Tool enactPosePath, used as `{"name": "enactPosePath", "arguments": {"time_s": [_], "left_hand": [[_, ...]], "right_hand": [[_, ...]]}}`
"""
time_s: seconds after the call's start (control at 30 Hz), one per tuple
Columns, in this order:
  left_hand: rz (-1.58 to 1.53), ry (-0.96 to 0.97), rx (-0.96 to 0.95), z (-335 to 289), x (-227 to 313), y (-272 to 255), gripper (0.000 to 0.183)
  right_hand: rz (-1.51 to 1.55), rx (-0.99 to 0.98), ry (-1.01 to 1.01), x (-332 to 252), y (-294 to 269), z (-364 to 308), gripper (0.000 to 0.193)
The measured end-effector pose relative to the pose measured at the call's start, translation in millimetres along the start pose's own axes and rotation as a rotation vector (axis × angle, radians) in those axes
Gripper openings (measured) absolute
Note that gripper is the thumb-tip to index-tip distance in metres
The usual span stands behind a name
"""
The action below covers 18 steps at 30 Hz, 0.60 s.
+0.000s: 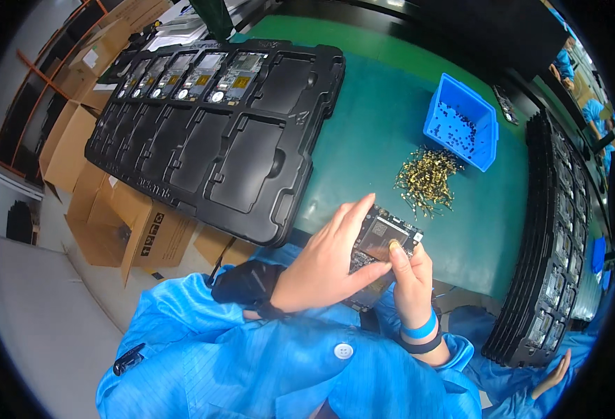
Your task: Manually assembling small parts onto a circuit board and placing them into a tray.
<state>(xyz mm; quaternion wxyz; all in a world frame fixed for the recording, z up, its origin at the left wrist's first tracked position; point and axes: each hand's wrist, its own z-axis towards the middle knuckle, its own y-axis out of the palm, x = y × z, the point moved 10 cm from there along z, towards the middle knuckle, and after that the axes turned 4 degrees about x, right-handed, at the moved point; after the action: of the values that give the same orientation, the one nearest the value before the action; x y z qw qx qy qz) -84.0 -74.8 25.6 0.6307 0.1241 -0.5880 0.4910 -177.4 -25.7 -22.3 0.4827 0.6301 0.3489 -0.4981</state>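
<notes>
Just in front of my body I hold a dark circuit board [381,241], tilted, with a square metal shield and a small printed label on it. My left hand [332,255] grips its left edge, fingers at the top and thumb across the lower face. My right hand [412,279] closes round the board's right side, the thumb pressed on its face. A tiny yellowish spot shows at that thumb's tip; I cannot tell what it is. Beyond the board lies a heap of small gold-coloured parts with thin dark leads [426,180], touching neither hand.
On the left, a black moulded tray [243,164] carries several circuit boards in its far pockets. A blue bin [486,133] with small dark pieces stands by the heap on the green mat [363,119]. Stacked black trays [531,272] line the right side. Cardboard boxes [157,230] stand lower left; another person's hand [553,376] shows lower right.
</notes>
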Motion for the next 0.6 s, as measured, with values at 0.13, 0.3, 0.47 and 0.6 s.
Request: {"name": "enactPosePath", "arguments": {"time_s": [0.13,0.3,0.47,0.6], "left_hand": [[-0.541,-0.277,0.013,0.8,-28.1,11.9,0.054],[-0.665,-0.315,0.06,7.2,-38.6,13.3,0.042],[-0.738,-0.374,-0.037,3.1,-42.6,14.5,0.042],[-0.753,-0.36,-0.114,-12.5,-38.4,17.1,0.038]], "right_hand": [[0.067,-0.048,0.039,3.6,2.3,-0.3,0.026],[0.029,-0.107,0.072,5.4,5.5,1.3,0.027],[0.14,0.078,0.032,7.1,-26.8,5.3,0.027],[0.336,0.253,0.01,4.4,-44.6,6.0,0.029]]}}
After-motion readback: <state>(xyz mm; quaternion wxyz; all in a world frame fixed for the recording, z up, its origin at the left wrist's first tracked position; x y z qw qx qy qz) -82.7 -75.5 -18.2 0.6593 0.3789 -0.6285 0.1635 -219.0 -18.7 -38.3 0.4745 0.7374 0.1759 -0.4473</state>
